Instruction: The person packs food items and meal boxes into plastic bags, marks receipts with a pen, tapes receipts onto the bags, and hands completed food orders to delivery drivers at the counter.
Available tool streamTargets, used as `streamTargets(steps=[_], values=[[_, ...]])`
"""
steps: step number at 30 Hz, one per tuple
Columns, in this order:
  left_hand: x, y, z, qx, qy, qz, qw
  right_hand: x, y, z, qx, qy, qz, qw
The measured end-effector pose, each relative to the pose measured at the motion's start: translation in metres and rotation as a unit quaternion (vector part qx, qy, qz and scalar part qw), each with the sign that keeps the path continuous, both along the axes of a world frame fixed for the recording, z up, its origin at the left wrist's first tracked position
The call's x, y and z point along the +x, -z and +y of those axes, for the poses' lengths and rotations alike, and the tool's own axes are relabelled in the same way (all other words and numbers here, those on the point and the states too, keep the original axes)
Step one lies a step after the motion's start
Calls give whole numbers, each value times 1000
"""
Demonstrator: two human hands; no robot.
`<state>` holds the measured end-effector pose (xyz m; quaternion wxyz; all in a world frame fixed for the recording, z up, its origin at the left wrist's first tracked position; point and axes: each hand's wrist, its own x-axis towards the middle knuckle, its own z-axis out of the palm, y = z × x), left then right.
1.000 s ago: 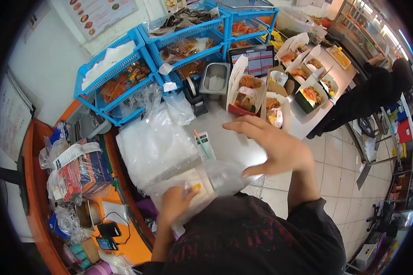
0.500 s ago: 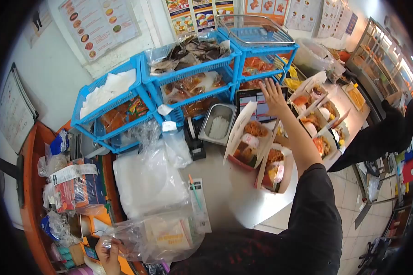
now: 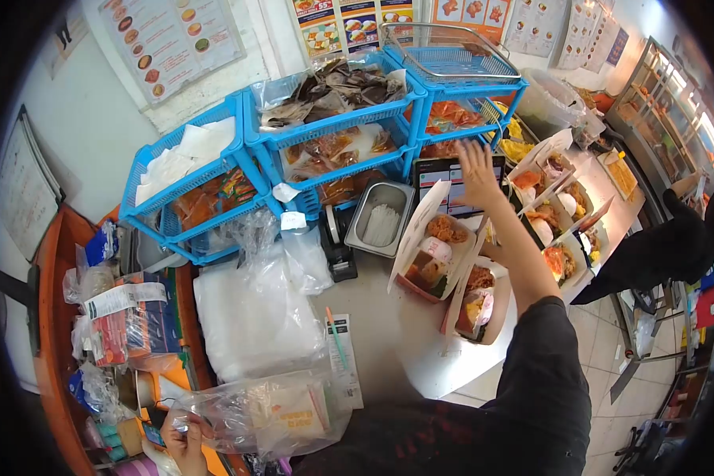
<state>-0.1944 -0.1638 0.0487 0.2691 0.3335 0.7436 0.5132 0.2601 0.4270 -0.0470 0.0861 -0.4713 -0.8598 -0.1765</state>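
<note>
"Hands?"

"Left hand [image 3: 187,444], 7 o'clock, pinching one end of a clear plastic bag [image 3: 234,401]. Right hand [image 3: 477,176], 2 o'clock, fingers spread wide over the tablet [image 3: 430,176], nothing visible in its grasp. Touching the screen? Can't tell."

"Where's the bag, why that grip?"

"Between 6 and 7, paper packet [image 3: 289,408] inside. Holding the end probably keeps the plastic stretched and the packet from sliding."

"Tablet?"

"Propped up, likely tilted for reading. Two food boxes [image 3: 439,258] stand in front, between 3 and 4, lids raised, so contents show."

"Edges, room?"

"Bare counter [image 3: 377,317] around 6, between the bag pile [image 3: 250,325] at 8 and those boxes. Receipt [image 3: 346,377] with a straw [image 3: 335,337] lines its left side. Counter stops at 5, floor beyond; lower box sits near that edge. Blue baskets [image 3: 349,131] wall off 10 to 1. Right forearm passes just beside the boxes, so little slack there."
</note>
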Motion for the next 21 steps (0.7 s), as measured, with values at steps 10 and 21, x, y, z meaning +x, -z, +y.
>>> streamTargets(steps=[10, 21], values=[[15, -41, 12, -116, -15, 191, 975, -162, -90, -380, -431, -357, 232, 796], [-4, -70, -14, -58, 128, 102, 985, -203, -101, -456, -447, -386, 120, 798]])
